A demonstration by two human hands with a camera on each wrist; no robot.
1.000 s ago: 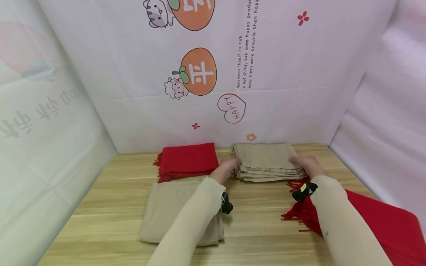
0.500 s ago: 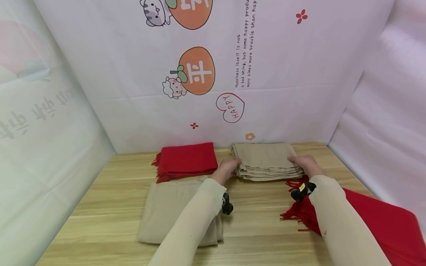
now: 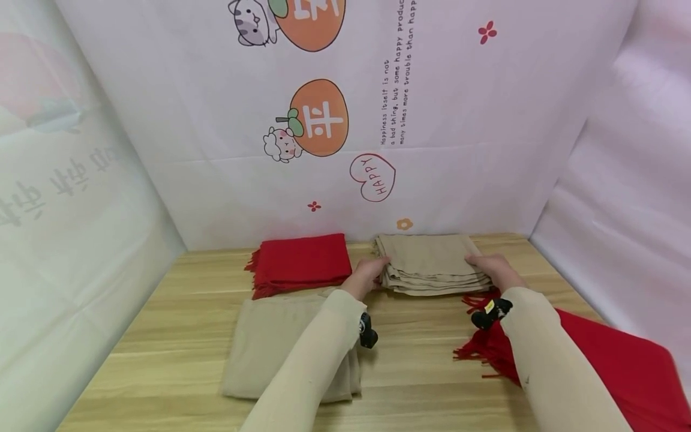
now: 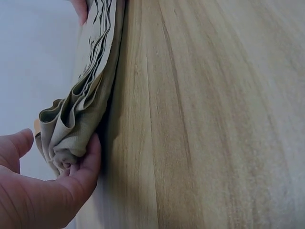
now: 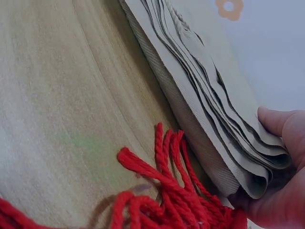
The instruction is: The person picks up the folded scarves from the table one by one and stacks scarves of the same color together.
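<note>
beige bundles (image 3: 426, 255) (image 3: 278, 342) number two — two hands (image 3: 369, 276) (image 3: 496, 270) hold one.

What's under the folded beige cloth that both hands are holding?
The left hand and right hand curl under opposite ends of the cloth, and the table shows along the cloth's near edge. What lies beneath the middle is covered.

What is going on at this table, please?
A person holds a folded beige cloth at the back of the wooden table. The left hand has its fingers curled under one end; the right hand grips the other end. To the left lies a folded red cloth with fringe, with a second beige cloth in front of it. Another fringed red cloth lies at the right, partly hidden by the right sleeve.
</note>
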